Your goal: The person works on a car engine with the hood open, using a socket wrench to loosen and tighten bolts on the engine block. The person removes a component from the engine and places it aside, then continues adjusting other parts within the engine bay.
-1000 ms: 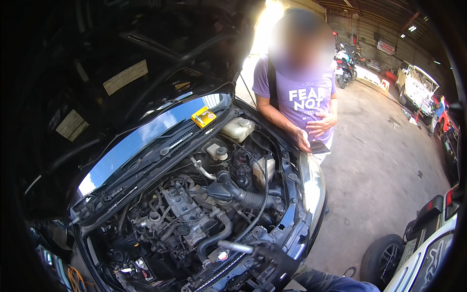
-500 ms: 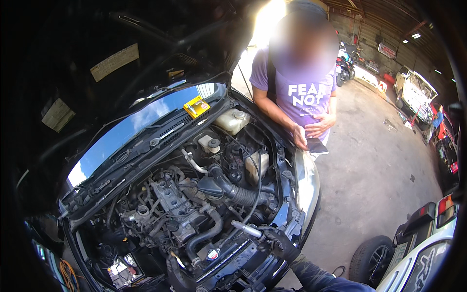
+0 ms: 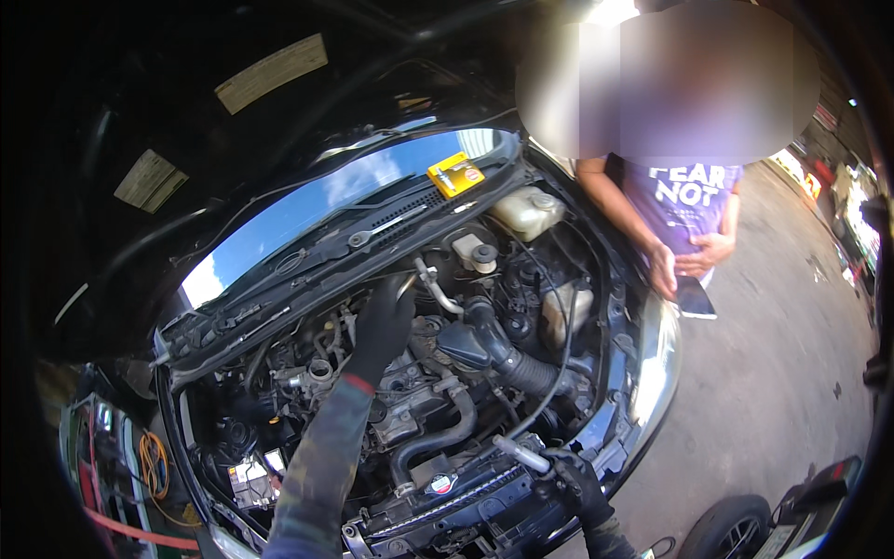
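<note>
Well left of the fingers of the gloved left hand (image 3: 384, 326), an orange cable (image 3: 152, 463) lies coiled; nearer, below-left of them, sits a car battery (image 3: 250, 484). Above-left, two pale labels (image 3: 270, 73) on the raised dark hood (image 3: 372, 74) carry print too small to read. The windshield (image 3: 307, 214), reflecting blue sky and cloud, lies beyond those fingers, which pinch a small slim item (image 3: 407, 284), its kind unclear, over the exposed engine (image 3: 410, 419); the camouflage sleeve (image 3: 326, 456) hides part of that engine. Above the fingertips a silver wrench (image 3: 396, 224) rests below the windshield; up-right are a yellow printed box (image 3: 456, 175) and a whitish reservoir (image 3: 529, 212). Lower right, the gloved right hand (image 3: 579, 486) has its fingers closed around a silver tube (image 3: 520, 453) slanting up-left; a black hose (image 3: 567, 349) curves above them. Up-right of these fingers, another person (image 3: 680, 219) in a purple shirt with white lettering holds a dark phone (image 3: 696, 296); a wheel (image 3: 731, 531) stands lower right, and grey floor (image 3: 773, 326) spreads beyond.
</note>
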The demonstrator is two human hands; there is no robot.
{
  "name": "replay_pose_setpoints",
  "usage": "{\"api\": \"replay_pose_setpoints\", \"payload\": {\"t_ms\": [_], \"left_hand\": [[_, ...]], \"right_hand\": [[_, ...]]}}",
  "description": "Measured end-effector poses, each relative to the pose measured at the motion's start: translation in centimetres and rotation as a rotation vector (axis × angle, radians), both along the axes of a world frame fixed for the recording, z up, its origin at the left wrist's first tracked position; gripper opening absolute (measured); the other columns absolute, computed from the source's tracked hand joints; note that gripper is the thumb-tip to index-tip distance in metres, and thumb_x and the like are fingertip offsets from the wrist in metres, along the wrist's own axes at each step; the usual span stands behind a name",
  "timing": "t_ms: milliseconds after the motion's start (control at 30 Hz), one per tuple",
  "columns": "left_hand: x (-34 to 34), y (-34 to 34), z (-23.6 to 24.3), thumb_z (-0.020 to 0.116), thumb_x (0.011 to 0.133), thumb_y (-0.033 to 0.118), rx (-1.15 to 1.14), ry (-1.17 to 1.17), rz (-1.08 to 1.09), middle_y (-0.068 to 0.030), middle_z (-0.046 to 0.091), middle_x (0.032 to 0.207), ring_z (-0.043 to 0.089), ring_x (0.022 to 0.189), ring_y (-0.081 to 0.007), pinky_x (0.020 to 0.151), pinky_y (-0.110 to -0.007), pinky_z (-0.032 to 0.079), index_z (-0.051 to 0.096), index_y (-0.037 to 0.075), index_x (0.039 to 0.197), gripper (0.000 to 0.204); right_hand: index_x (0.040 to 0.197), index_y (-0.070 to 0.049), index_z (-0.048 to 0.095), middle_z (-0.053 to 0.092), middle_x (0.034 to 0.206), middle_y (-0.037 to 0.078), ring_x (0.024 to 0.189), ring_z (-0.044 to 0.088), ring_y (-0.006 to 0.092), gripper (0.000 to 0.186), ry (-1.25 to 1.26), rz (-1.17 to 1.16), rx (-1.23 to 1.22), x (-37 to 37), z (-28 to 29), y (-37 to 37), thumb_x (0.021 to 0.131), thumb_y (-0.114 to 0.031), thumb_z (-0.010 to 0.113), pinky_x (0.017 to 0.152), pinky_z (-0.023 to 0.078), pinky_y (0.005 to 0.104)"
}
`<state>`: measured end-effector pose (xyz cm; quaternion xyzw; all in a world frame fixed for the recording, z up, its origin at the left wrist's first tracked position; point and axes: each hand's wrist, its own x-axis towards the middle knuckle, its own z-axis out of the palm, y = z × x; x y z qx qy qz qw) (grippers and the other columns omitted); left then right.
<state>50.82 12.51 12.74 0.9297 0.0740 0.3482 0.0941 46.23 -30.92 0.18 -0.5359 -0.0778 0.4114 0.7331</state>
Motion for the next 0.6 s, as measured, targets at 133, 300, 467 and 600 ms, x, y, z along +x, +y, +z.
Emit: {"api": "replay_pose_setpoints", "payload": {"t_ms": [133,300,467,600], "left_hand": [[9.0,2.0,1.0,0.062,0.095,0.022,-0.040,0.098,0.137,-0.0131,0.073,0.110,0.071,0.103,-0.0372,0.086,-0.051,0.055,0.065,0.011,0.124,0.031],[17.2,3.3,0.3,0.062,0.094,0.021,0.293,0.171,0.283,-0.0134,0.064,0.138,0.060,0.128,-0.0340,0.101,-0.053,0.048,0.067,0.012,0.127,0.035],[21.6,5.7,-3.7,0.062,0.096,0.028,0.385,0.026,0.343,-0.0147,0.054,0.152,0.047,0.142,-0.0361,0.115,-0.057,0.036,0.063,0.013,0.140,0.046],[20.9,6.9,-4.5,0.059,0.099,0.031,0.397,-0.028,0.244,-0.0182,0.051,0.155,0.044,0.145,-0.0392,0.120,-0.056,0.033,0.057,0.009,0.147,0.053]], "right_hand": [[0.135,0.005,0.059,0.069,0.115,0.016,0.098,0.070,0.0216,0.058,-0.063,-0.045,-0.049,0.1,0.3,0.0,0.103,-0.044,0.060,0.086,0.059,0.0351],[0.133,0.006,0.062,0.069,0.117,0.012,0.100,0.068,0.0157,0.052,-0.010,-0.095,0.029,-0.1,-1.2,-0.2,0.101,-0.035,0.067,0.088,0.056,0.0289],[0.146,-0.008,0.052,0.068,0.119,0.014,0.096,0.069,0.0302,0.060,0.030,0.015,-0.060,0.0,-2.1,-0.7,0.098,-0.037,0.072,0.085,0.056,0.0464],[0.136,0.006,0.061,0.070,0.113,0.011,0.090,0.068,0.0139,0.052,0.011,-0.056,-0.029,-0.4,-1.6,-0.5,0.103,-0.034,0.065,0.083,0.055,0.0284]]}}
